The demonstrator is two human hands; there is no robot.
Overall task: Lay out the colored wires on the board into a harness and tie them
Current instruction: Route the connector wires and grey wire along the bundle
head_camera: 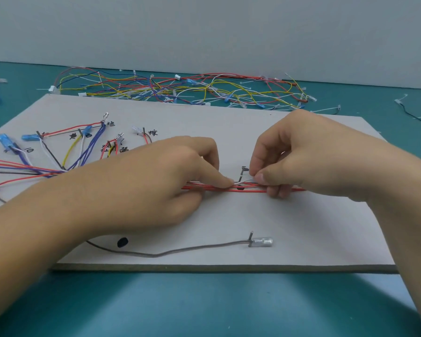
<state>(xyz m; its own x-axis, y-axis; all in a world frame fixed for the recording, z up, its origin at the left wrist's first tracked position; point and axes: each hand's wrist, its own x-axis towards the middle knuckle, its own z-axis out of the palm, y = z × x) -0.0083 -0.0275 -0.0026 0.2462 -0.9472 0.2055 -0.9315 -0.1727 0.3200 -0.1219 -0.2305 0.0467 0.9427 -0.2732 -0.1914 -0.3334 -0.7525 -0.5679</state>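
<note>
Now tying step: left hand pinches red wire bundle on board; right hand pinches white tie. Next likely: thread tail, pull snug without shifting wires.

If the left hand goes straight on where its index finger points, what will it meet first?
Most likely the thumb of the right hand, which pinches the tie just ahead over the wires; depth is unclear.

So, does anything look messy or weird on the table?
Yes: a heap of colored wires lies tangled on the green table behind the board. On the board nothing looks broken; the left hand pinches the red bundle, the right hand a white tie.
</note>
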